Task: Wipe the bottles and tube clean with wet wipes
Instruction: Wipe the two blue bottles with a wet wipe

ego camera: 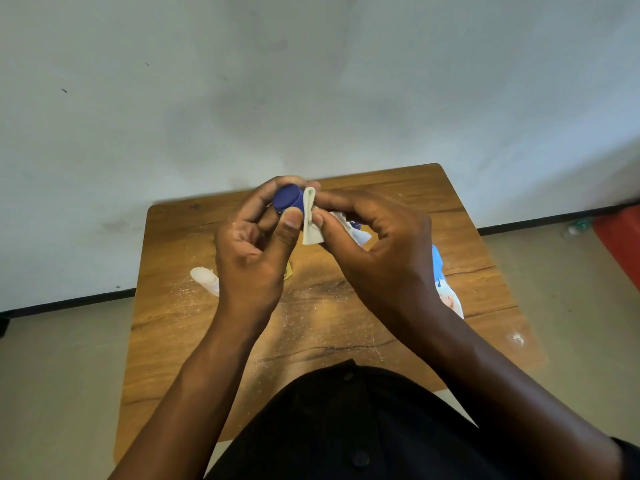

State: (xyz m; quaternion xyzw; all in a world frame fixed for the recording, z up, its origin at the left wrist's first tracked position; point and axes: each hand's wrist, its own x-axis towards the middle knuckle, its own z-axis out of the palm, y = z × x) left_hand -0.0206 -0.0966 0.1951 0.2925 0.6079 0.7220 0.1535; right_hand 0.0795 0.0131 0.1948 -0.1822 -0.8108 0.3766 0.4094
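My left hand (254, 237) grips a bottle by its dark blue cap (288, 199), held up above the wooden table (325, 317); the bottle's body is hidden behind my fingers. My right hand (377, 244) pinches a folded white wet wipe (310, 220) against the side of the cap. A white item (206, 279), maybe a bottle or the tube, lies on the table to the left, partly behind my left wrist. A blue and white wipes pack (446, 289) shows on the right, mostly covered by my right forearm.
The small table stands against a pale wall, and its top is dusted with white powder (322, 323). A red object (620, 240) sits on the floor at the far right. My dark clothing (346, 427) fills the bottom of the view.
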